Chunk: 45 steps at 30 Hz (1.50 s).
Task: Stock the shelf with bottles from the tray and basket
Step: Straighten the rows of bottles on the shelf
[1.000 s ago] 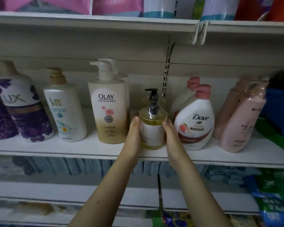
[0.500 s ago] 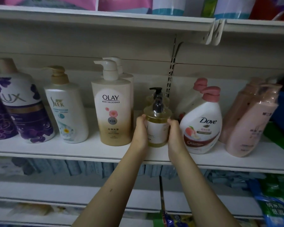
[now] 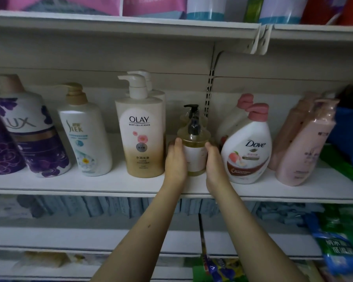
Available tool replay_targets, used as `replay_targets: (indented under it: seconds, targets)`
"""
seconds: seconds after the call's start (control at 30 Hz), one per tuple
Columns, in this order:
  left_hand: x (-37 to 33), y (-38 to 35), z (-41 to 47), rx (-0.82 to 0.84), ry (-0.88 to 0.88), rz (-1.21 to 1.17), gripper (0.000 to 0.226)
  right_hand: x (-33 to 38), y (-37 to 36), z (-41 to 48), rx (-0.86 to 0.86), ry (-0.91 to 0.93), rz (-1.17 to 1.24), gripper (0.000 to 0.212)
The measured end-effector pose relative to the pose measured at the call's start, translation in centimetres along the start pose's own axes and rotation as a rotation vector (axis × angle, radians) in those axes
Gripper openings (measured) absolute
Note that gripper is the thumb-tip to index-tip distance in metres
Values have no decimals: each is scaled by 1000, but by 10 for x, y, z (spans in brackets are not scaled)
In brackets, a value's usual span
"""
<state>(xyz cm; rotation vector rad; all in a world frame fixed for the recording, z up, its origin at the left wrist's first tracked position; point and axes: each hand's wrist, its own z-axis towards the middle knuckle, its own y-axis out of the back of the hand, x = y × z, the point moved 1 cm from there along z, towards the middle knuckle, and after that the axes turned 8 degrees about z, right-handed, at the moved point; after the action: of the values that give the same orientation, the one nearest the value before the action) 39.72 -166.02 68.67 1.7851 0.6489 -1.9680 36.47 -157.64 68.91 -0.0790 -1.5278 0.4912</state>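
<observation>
A small amber pump bottle (image 3: 194,157) with a black pump and white label stands on the white shelf (image 3: 90,185), between the tall Olay bottle (image 3: 140,137) and the Dove bottle (image 3: 249,153). My left hand (image 3: 175,161) holds its left side and my right hand (image 3: 214,163) holds its right side, thumbs up near the bottle's shoulder. A second bottle with a black pump (image 3: 192,110) stands right behind it, mostly hidden. No tray or basket is in view.
Further left stand a white Sleek bottle (image 3: 85,135) and purple Lux bottles (image 3: 29,131); pink bottles (image 3: 306,153) lean at the right. The upper shelf (image 3: 110,23) hangs overhead. Green and blue packs (image 3: 338,249) fill the lower right.
Both hands have pushed the amber bottle further back on the shelf, closer to the bottle behind it. The view has drifted slightly.
</observation>
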Motion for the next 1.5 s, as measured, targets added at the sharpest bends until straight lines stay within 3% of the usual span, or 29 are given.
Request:
replay_targets:
  seconds: [0.13,0.33,0.5,0.83,1.03,1.17,1.27,1.37,1.5]
  targets:
    - [-4,2,-5,-10,-3,-54,53,-4,0,0,-12,8,-32,22]
    - [-6,3,-3,16,-8,-90,40,-3,-1,1,-27,21,-11,24]
    - [0,3,2,14,42,-80,72,-5,-2,1,-49,34,-6,24]
    - [-5,9,-1,14,39,-64,71,-7,-4,1,-36,29,19,32]
    - [-10,12,-13,62,57,-3,33,-5,1,-9,-8,11,-65,36]
    - [-6,21,-34,151,41,7,42,-5,7,-36,21,80,-188,37]
    - [-1,30,-55,162,72,-7,54,-5,15,-54,7,51,-151,53]
    - [3,31,-75,165,110,-46,26,-1,24,-69,-18,41,-143,55]
    - [-7,20,-85,186,59,-1,15,19,45,-81,-53,97,-176,44]
